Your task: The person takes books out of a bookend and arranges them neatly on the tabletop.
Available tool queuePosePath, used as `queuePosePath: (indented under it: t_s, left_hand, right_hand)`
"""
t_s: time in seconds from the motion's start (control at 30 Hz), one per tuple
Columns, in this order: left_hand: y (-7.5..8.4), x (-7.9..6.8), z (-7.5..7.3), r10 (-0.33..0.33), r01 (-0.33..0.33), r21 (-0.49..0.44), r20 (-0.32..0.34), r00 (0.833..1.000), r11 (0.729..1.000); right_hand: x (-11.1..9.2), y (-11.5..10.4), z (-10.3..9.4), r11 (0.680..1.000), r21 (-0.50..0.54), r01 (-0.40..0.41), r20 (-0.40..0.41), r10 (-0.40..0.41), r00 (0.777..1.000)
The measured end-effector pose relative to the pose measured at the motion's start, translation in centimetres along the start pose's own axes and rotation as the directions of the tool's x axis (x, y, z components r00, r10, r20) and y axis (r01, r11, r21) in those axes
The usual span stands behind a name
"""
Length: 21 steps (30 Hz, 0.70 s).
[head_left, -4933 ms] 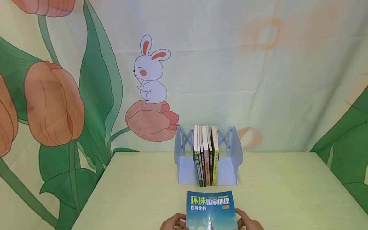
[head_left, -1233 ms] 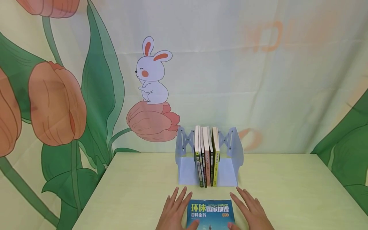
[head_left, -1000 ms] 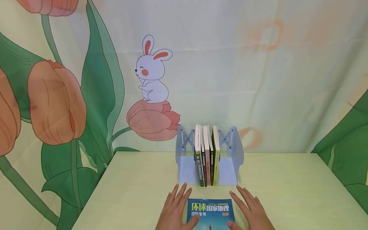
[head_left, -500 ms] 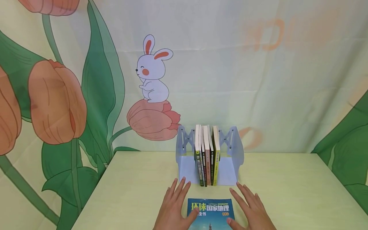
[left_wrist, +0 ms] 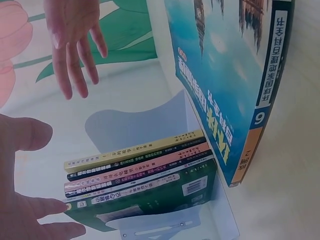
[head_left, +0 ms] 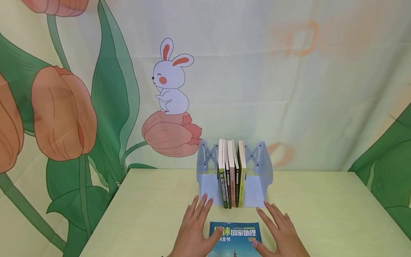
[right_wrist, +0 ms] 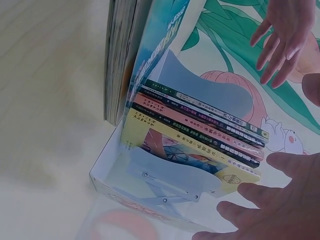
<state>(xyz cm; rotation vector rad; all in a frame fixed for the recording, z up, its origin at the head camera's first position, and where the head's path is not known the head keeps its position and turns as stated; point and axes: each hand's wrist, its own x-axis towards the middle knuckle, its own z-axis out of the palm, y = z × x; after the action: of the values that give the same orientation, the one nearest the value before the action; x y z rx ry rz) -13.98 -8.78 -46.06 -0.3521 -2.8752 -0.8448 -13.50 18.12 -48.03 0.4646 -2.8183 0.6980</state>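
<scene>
A thick blue book (head_left: 236, 233) with Chinese lettering on its cover lies flat at the table's front edge of the head view, its lower part cut off. My left hand (head_left: 196, 228) hovers over its left side, fingers spread, thumb above the cover's title. Over the right side hovers my right hand (head_left: 280, 232), also spread and holding nothing. Beyond them a pale blue metal bookend rack (head_left: 210, 189) holds several upright books (head_left: 232, 178), with yellow, pink, black and green spines. In the left wrist view the blue book's spine (left_wrist: 262, 100) shows a 6.
The rack stands on a pale green-yellow table (head_left: 154, 207), close to the back wall cloth (head_left: 237, 89) printed with tulips and a rabbit. Bare rack floor shows on both sides of the row of books.
About five seconds ago both hands held the blue book by its sides. They have let go and lifted above it, fingers spread. Lately they drift slightly forward while the book stays put.
</scene>
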Motion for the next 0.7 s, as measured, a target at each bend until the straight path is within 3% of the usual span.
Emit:
queuePosePath:
  t_s: [0.23,0.7]
  left_hand:
    - [0.1,0.5,-0.1,0.012,-0.012,0.000,-0.029,0.999,1.000]
    - [0.3,1.7,-0.1,-0.026,0.023,-0.040,-0.076,0.997,0.999]
  right_hand:
    - [0.2,-0.1,-0.2,1.000,0.010,0.006,-0.007,-0.006,1.000]
    - [0.4,-0.5,-0.6,1.000,0.024,-0.012,0.000,0.012,1.000]
